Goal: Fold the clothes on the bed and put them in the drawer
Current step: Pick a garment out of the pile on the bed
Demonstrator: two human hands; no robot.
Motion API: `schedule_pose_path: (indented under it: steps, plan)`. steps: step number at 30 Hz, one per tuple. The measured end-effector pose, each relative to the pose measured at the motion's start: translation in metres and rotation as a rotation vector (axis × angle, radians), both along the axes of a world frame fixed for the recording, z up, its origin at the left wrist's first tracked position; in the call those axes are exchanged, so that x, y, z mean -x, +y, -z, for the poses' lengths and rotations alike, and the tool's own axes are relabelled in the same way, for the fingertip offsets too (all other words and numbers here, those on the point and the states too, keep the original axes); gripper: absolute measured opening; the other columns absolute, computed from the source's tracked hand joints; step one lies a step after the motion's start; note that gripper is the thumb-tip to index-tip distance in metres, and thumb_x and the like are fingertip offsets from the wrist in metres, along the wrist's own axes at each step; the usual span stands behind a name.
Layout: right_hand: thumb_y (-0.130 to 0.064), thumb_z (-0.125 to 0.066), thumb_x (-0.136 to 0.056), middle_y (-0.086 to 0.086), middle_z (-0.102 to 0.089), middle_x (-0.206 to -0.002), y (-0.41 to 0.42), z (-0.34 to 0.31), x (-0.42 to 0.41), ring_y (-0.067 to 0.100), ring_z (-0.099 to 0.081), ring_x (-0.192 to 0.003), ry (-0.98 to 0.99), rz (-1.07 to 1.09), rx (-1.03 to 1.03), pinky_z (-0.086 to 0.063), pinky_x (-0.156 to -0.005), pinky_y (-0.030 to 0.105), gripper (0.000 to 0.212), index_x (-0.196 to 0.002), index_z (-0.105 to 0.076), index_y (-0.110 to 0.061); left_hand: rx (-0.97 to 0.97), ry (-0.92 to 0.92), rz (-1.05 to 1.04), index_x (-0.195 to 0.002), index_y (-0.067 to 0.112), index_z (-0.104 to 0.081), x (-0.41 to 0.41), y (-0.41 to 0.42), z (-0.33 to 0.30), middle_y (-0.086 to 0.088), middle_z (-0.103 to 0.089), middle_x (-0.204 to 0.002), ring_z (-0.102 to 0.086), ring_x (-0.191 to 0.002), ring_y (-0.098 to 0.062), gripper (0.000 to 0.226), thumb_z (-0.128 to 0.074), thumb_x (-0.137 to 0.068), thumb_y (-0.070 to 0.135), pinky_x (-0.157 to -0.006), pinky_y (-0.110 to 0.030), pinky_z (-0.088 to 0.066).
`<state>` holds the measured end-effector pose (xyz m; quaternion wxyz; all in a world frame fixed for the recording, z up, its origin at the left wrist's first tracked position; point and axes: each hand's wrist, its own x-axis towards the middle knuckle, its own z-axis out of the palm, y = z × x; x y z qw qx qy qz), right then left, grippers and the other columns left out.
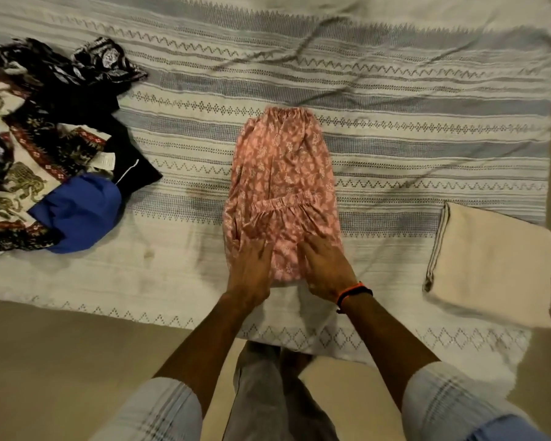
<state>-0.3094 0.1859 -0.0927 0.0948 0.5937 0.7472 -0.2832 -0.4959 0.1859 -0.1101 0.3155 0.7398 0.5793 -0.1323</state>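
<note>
A pink patterned garment with elastic hems lies folded lengthwise in the middle of the bed. My left hand rests flat on its near left corner, fingers straight. My right hand, with an orange and black band on the wrist, presses flat on its near right corner. Both hands lie side by side on the garment's near end.
A heap of unfolded clothes, dark prints and a blue piece, lies at the bed's left. A folded cream cloth sits at the right near the edge. The floor runs along the near side of the bed.
</note>
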Motion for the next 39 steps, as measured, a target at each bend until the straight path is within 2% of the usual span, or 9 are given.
schedule_pose_path:
  steps: [2, 5, 7, 10, 12, 16, 22, 28, 39]
  plan:
    - [-0.012, -0.069, -0.077, 0.019, -0.034, -0.153, -0.007, 0.013, -0.002, 0.038, -0.037, -0.138, -0.095, -0.090, 0.017, -0.038, -0.110, 0.052, 0.081, -0.150, -0.032, -0.008, 0.004, 0.067, 0.047, -0.155, 0.014, -0.009, 0.001, -0.007, 0.013, -0.014, -0.015, -0.160, -0.016, -0.147, -0.033, 0.099, -0.073, -0.081, 0.026, -0.121, -0.044, -0.019]
    - [0.000, -0.063, -0.078, 0.023, -0.022, -0.159, -0.013, 0.023, -0.003, 0.042, -0.025, -0.145, -0.173, -0.138, 0.052, -0.029, -0.115, 0.056, 0.086, -0.154, -0.022, -0.005, -0.018, 0.101, 0.076, -0.155, 0.011, 0.001, 0.002, -0.014, 0.022, -0.015, -0.003, -0.163, -0.005, -0.150, -0.034, 0.096, -0.066, -0.087, 0.019, -0.121, -0.044, -0.008]
    - [0.006, -0.053, -0.078, 0.027, -0.028, -0.155, -0.018, 0.027, -0.002, 0.045, -0.032, -0.141, -0.170, -0.148, 0.028, -0.035, -0.111, 0.058, 0.077, -0.151, -0.029, -0.001, -0.015, 0.089, 0.072, -0.155, 0.011, 0.004, 0.002, -0.016, 0.024, -0.015, 0.002, -0.163, 0.000, -0.150, -0.033, 0.088, -0.057, -0.092, 0.014, -0.121, -0.044, -0.005]
    - [0.006, -0.047, -0.077, 0.031, -0.050, -0.138, -0.018, 0.031, -0.003, 0.047, -0.057, -0.119, -0.162, -0.164, 0.011, -0.054, -0.088, 0.057, 0.060, -0.137, -0.050, 0.004, -0.017, 0.079, 0.088, -0.156, 0.010, 0.005, 0.003, -0.014, 0.016, -0.015, 0.005, -0.163, 0.001, -0.150, -0.032, 0.082, -0.049, -0.094, 0.005, -0.121, -0.043, -0.009]
    - [0.012, -0.056, -0.076, 0.031, -0.055, -0.134, -0.015, 0.025, -0.004, 0.045, -0.062, -0.112, -0.144, -0.156, -0.044, -0.057, -0.081, 0.052, 0.058, -0.133, -0.053, 0.006, -0.025, 0.086, 0.107, -0.156, 0.010, 0.002, 0.004, -0.012, 0.009, -0.015, 0.002, -0.163, -0.005, -0.150, -0.032, 0.082, -0.048, -0.092, 0.000, -0.121, -0.042, -0.013]
    - [0.009, -0.040, -0.094, 0.022, -0.037, -0.152, -0.009, -0.003, -0.010, 0.036, -0.043, -0.136, -0.147, -0.225, -0.064, -0.043, -0.104, 0.043, 0.056, -0.148, -0.032, -0.001, -0.030, 0.091, 0.149, -0.156, 0.009, -0.007, 0.008, -0.012, -0.016, -0.014, -0.010, -0.162, -0.019, -0.147, -0.031, 0.079, -0.049, -0.090, -0.004, -0.118, -0.041, -0.024]
    - [0.003, -0.041, -0.094, 0.009, -0.058, -0.126, -0.028, -0.054, -0.015, 0.029, -0.060, -0.106, -0.145, -0.204, -0.050, -0.051, -0.080, 0.039, 0.037, -0.126, -0.052, -0.009, 0.009, 0.053, 0.118, -0.152, 0.011, -0.025, 0.007, -0.027, -0.069, -0.013, -0.030, -0.156, -0.037, -0.138, -0.032, 0.069, -0.050, -0.090, -0.003, -0.110, -0.043, -0.038]
    - [-0.006, -0.047, -0.095, 0.011, -0.064, -0.114, -0.068, -0.090, -0.021, 0.032, -0.062, -0.107, -0.175, -0.194, -0.003, -0.053, -0.087, 0.042, 0.029, -0.120, -0.059, -0.013, 0.069, 0.020, 0.056, -0.143, 0.015, -0.043, 0.008, -0.068, -0.108, -0.011, -0.049, -0.143, -0.049, -0.127, -0.030, 0.054, -0.052, -0.091, -0.001, -0.103, -0.037, -0.042]
    - [0.000, -0.043, -0.095, 0.018, -0.063, -0.114, -0.095, -0.138, -0.028, 0.033, -0.060, -0.107, -0.110, -0.106, 0.033, -0.051, -0.092, 0.041, 0.031, -0.118, -0.063, -0.007, 0.057, 0.063, 0.046, -0.127, 0.014, -0.057, 0.007, -0.102, -0.150, -0.013, -0.059, -0.129, -0.057, -0.116, -0.030, 0.038, -0.059, -0.089, 0.011, -0.098, -0.036, -0.046]
